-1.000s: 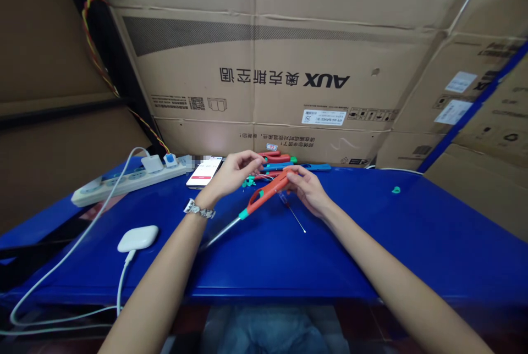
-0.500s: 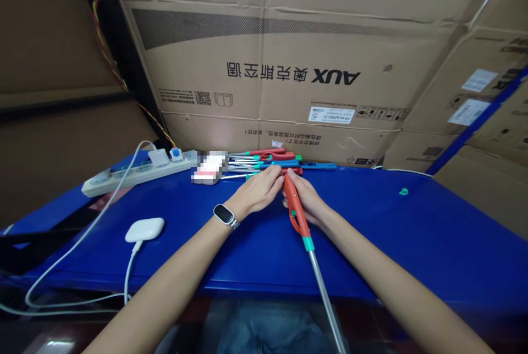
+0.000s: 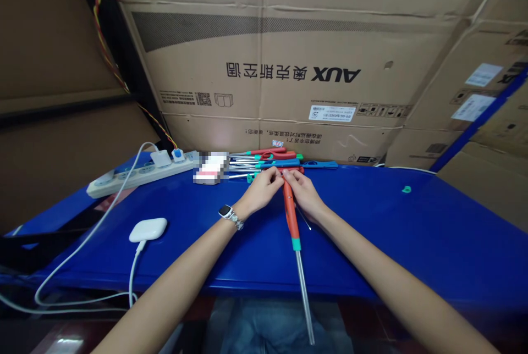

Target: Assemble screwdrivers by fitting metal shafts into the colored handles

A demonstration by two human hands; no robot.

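Note:
A long-nosed gas lighter [image 3: 290, 208] has an orange-red handle, a green collar and a thin metal tube pointing toward me, past the table's front edge. My right hand [image 3: 305, 192] is closed around the butt end of its handle. Fingers bent, my left hand [image 3: 264, 186] pinches at that same end; the exact contact is partly hidden. Below my right hand a thin rod with a pale tip [image 3: 307, 223] sticks out, its other end hidden. Just behind my hands lies a pile of similar lighters, some with red handles [image 3: 284, 155] and some with blue handles [image 3: 319, 165].
On the blue table [image 3: 371, 233], a phone-like blurred object [image 3: 211, 168] lies left of the pile. Further left are a power strip [image 3: 132, 178], white cables and a white earbud case [image 3: 148, 230]. A small green piece [image 3: 406, 189] sits at right. Cardboard [image 3: 289, 40] walls the back.
The lighter has turned about its length and its tube has swung left, toward my middle. My left fingers have curled tighter at the handle's end. A thin rod now shows below my right hand.

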